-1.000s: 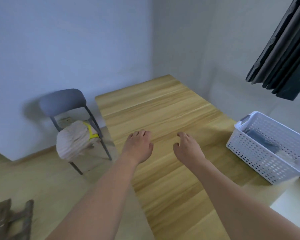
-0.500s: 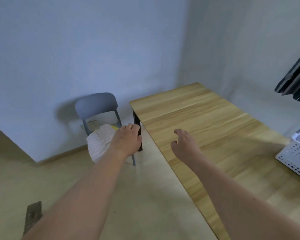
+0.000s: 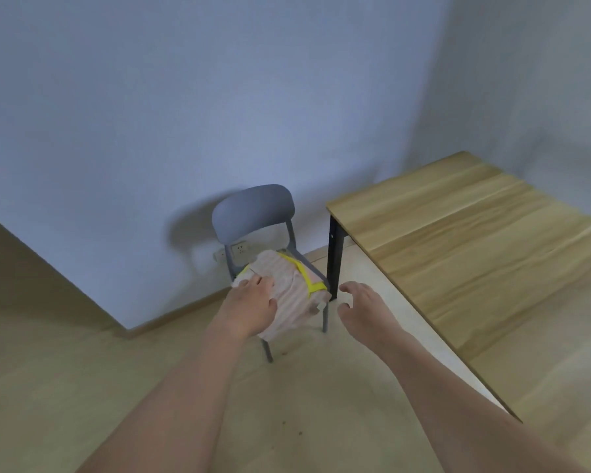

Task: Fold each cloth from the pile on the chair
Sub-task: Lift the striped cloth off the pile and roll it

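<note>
Both bare arms reach forward from the bottom of the view toward a grey chair (image 3: 253, 213) that stands against the pale wall (image 3: 151, 114), just left of the wooden table (image 3: 475, 254). On the chair's seat lies the pile of cloth (image 3: 292, 291), a pale, faintly striped bundle with a yellow band (image 3: 306, 276) running across its right side; its front edge hangs down over the seat.

The left hand (image 3: 253, 305) is over the left front part of the pile, palm down, fingers extended and only loosely bent. It appears to rest on the cloth, though the view is too soft to show whether the fingertips have gathered any fabric. The right hand (image 3: 362, 302) hangs in the air just right of the pile, apart from it, fingers spread and gently curved with the thumb out, holding nothing. It sits in front of the table's black leg (image 3: 333, 247).

A white wall socket (image 3: 238, 249) shows between the chair's back supports. The floor (image 3: 82, 370) is light wood, with a few small dark specks near the middle of the view.
</note>
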A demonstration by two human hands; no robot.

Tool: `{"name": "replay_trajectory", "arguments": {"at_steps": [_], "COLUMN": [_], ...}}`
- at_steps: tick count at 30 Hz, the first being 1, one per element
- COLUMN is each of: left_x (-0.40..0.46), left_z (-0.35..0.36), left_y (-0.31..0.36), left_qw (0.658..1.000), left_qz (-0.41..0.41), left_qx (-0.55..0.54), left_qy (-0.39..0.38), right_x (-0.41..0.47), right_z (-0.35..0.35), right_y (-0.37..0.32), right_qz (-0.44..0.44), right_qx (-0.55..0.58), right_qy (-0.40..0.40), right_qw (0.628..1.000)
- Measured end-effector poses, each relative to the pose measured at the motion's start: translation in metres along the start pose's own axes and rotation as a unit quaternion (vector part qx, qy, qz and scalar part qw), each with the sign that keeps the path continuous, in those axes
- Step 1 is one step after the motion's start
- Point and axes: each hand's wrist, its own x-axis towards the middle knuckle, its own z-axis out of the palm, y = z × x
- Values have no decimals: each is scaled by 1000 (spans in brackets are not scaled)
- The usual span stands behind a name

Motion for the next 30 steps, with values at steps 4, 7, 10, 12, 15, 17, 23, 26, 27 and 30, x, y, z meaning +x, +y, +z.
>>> {"name": "replay_trajectory", "arguments": {"at_steps": [4,7,10,12,15,17,23,26,27,30], "left_x": [47,80,118,149,207,255,383,434,451,502], "left_z": [-5,-10,-24,-33,-34,-25,40,82,99,162], "left_y": [-26,-53,-96,-129,-173,-198,-234,-239,-239,-238], "left_qw": [999,998,997,997,997,995,980,974,973,970], "left_qz": [23,38,25,11,16,43,121,157,167,178], "left_qx": [0,-7,-16,-16,-10,-5,-12,-18,-21,-63], "left_qy": [-41,-58,-65,-70,-81,-95,-157,-160,-156,-154], "right_x": [52,95,135,164,221,260,354,398,412,450], "right_z": [14,32,49,62,81,96,152,190,207,268], "right_y": [-12,-27,-55,-74,-91,-99,-88,-67,-57,-17], "right_qz": [37,49,67,81,109,139,202,202,196,161], "right_qx": [14,32,59,57,45,43,20,-11,-22,-46], "right_qy": [-3,-23,-39,-47,-40,-22,-10,-30,-32,-36], "right_qw": [999,998,995,994,992,989,979,979,980,985]}}
